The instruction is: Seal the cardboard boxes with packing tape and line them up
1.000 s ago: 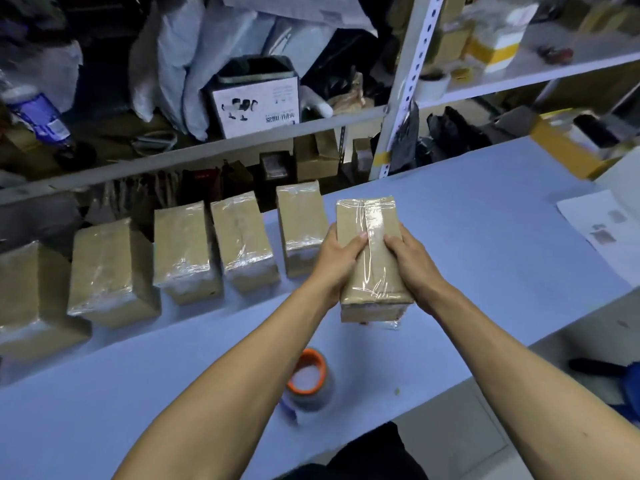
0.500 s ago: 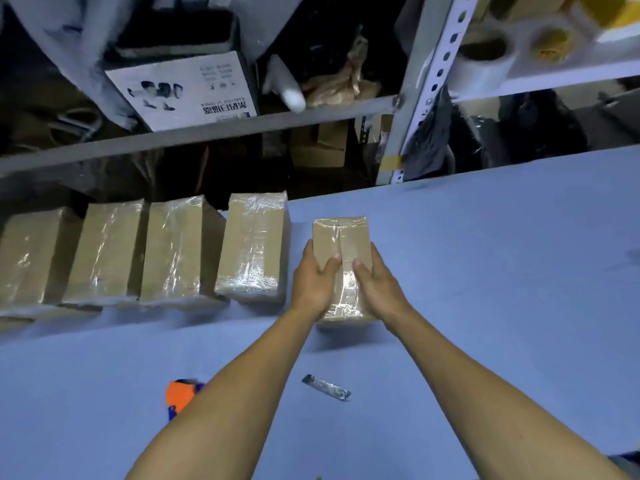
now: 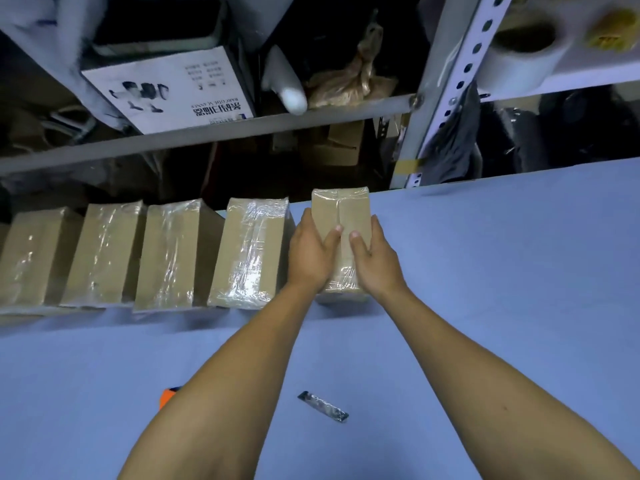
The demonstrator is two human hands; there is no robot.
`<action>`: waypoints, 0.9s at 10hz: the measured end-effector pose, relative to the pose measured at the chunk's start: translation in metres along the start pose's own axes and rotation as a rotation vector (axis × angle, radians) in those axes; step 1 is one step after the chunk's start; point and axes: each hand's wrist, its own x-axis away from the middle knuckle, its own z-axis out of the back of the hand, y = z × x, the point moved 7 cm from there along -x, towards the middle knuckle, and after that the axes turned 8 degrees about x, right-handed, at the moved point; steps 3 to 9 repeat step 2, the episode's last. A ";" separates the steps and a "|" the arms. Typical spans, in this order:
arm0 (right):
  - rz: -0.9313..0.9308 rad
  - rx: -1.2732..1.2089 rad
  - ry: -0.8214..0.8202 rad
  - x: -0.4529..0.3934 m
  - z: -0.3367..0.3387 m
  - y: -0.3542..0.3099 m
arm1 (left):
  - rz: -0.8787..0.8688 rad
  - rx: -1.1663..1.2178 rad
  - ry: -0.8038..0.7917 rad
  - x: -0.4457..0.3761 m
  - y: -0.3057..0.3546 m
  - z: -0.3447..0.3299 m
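I see both hands on one taped box [image 3: 341, 209] at the far edge of the blue table [image 3: 502, 271]. The box lies flat, its long axis running away from me toward the shelving [image 3: 207, 140], the far end at the table's edge. The left hand [image 3: 310, 252] wraps the left side, thumb laid across the top; the right hand [image 3: 372, 258] mirrors it on the right side, thumb on top beside the centre seam. The remaining fingers of each hand curl down the box's flanks, out of sight. The box sits just beside the rightmost of four sealed boxes [image 3: 251, 251] in a row to its left, all pointing the same way. An orange tape roll [image 3: 168, 398] shows near the left forearm. A dark scrap [image 3: 322, 407] lies between the forearms.
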 end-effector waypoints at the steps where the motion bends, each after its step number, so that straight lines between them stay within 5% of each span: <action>1: 0.051 0.160 0.085 0.009 0.019 -0.011 | 0.003 -0.083 0.016 0.001 0.021 0.010; 2: 0.152 0.311 0.178 0.037 0.036 -0.027 | -0.137 -0.182 -0.053 0.016 0.050 0.028; 9: 0.152 0.311 0.178 0.037 0.036 -0.027 | -0.137 -0.182 -0.053 0.016 0.050 0.028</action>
